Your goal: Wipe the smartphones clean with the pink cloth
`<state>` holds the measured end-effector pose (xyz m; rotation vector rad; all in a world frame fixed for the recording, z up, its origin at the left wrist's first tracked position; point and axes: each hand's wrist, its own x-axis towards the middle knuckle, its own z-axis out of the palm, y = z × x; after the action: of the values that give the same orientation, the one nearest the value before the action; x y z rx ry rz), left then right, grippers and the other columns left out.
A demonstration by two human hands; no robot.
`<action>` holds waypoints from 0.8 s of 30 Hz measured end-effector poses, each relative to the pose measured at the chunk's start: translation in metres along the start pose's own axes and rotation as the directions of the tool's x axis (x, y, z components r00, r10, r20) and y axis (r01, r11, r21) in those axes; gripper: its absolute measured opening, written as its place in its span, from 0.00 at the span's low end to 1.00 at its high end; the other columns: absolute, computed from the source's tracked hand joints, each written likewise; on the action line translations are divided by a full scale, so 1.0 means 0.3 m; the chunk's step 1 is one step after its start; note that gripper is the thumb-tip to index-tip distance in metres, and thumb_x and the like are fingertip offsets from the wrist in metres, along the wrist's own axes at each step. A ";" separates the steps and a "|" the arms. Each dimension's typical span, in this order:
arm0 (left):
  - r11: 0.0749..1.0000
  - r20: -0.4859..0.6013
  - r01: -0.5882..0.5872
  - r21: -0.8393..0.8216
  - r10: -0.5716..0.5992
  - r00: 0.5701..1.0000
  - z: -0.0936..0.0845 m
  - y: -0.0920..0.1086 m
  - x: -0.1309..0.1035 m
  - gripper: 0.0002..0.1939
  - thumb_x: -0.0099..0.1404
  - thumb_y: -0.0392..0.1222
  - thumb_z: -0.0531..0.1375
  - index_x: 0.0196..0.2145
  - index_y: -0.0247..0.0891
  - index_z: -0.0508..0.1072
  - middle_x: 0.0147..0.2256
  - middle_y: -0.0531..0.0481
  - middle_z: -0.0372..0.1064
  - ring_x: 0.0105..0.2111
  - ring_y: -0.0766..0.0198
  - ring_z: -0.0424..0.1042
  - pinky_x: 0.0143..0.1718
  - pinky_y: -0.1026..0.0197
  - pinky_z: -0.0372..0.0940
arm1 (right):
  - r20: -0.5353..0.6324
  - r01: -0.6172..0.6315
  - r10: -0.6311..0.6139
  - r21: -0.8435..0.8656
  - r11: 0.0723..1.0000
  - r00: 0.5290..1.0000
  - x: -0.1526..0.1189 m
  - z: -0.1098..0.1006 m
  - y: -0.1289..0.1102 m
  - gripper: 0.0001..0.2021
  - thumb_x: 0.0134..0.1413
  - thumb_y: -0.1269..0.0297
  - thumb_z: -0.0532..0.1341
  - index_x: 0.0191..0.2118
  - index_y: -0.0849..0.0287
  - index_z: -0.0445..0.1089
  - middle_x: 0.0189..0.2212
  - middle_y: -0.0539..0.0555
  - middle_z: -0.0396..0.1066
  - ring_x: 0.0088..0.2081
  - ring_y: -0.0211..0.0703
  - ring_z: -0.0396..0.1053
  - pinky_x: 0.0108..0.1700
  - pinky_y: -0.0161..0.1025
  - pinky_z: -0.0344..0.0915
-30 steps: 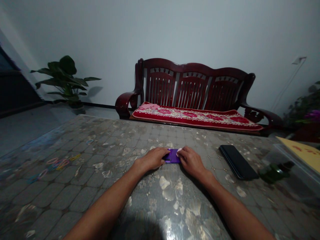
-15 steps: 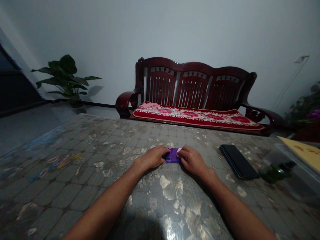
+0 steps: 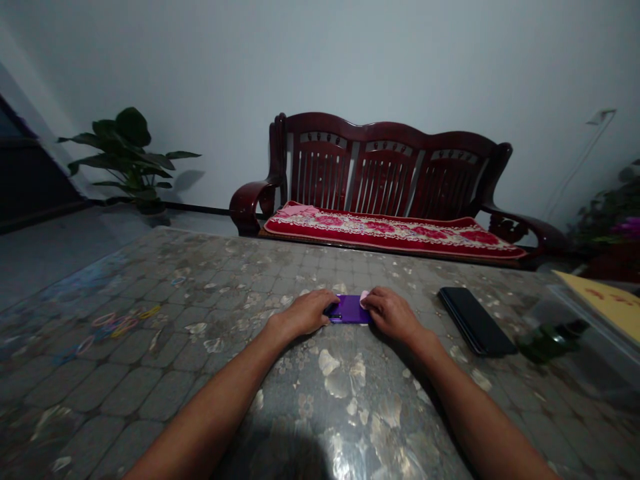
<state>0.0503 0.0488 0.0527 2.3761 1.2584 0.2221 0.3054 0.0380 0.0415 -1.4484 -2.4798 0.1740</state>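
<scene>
A purple smartphone (image 3: 352,309) lies back side up on the patterned table, its dark camera strip towards the left. My left hand (image 3: 315,312) is closed on the phone's left end, with the fingers along the far edge and the thumb at the near one. At the right end, my right hand (image 3: 393,312) pinches a small pale pink cloth or pad (image 3: 365,299) and presses it against the phone's back. The fingers hide part of the pad and the phone's right end.
A black wallet-like case (image 3: 476,321) lies to the right, with a green bottle (image 3: 553,341) and a clear plastic box (image 3: 607,367) beyond it. Coloured rubber bands (image 3: 117,325) are scattered at the left. A wooden bench (image 3: 400,150) stands behind the table (image 3: 200,393).
My right hand has slid a little to the right with the pink pad, uncovering more of the purple phone. My left hand has stayed on the phone's left end.
</scene>
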 end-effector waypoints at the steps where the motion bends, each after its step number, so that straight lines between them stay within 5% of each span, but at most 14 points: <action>1: 1.000 0.002 -0.001 0.003 0.001 1.000 0.000 0.000 0.002 0.29 0.60 0.29 0.65 0.59 0.42 0.71 0.62 0.43 0.67 0.63 0.51 0.65 0.66 0.53 0.56 | -0.008 -0.025 0.025 -0.001 1.000 1.000 0.000 -0.002 0.014 0.14 0.61 0.73 0.55 0.43 0.58 0.78 0.41 0.56 0.73 0.45 0.44 0.69 0.48 0.36 0.60; 10: 0.999 0.022 0.030 0.026 -0.030 0.999 -0.018 0.020 -0.004 0.29 0.61 0.29 0.65 0.59 0.39 0.70 0.62 0.43 0.68 0.62 0.53 0.67 0.64 0.56 0.58 | 0.141 -0.043 0.033 0.066 0.997 0.989 0.001 -0.049 0.033 0.11 0.56 0.72 0.60 0.39 0.58 0.80 0.36 0.54 0.74 0.37 0.42 0.71 0.40 0.34 0.60; 18: 0.998 0.022 0.041 0.040 -0.042 0.999 -0.019 0.028 -0.004 0.29 0.61 0.30 0.65 0.60 0.39 0.70 0.62 0.42 0.67 0.62 0.51 0.66 0.65 0.54 0.58 | 0.115 -0.142 0.139 0.021 0.990 0.984 0.003 -0.054 0.040 0.11 0.60 0.69 0.60 0.42 0.59 0.80 0.39 0.57 0.75 0.39 0.44 0.73 0.42 0.35 0.62; 24: 0.998 0.016 0.042 0.036 -0.043 0.999 -0.019 0.030 -0.006 0.29 0.61 0.30 0.65 0.60 0.39 0.70 0.61 0.43 0.68 0.61 0.51 0.67 0.64 0.54 0.59 | 0.135 -0.105 0.097 0.047 0.993 0.986 -0.007 -0.048 -0.010 0.09 0.59 0.69 0.61 0.41 0.59 0.79 0.38 0.55 0.75 0.38 0.42 0.72 0.40 0.34 0.61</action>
<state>0.0541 0.0447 0.0619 2.3734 1.3141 0.1669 0.3080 0.0343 0.0558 -1.5889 -2.4835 0.3654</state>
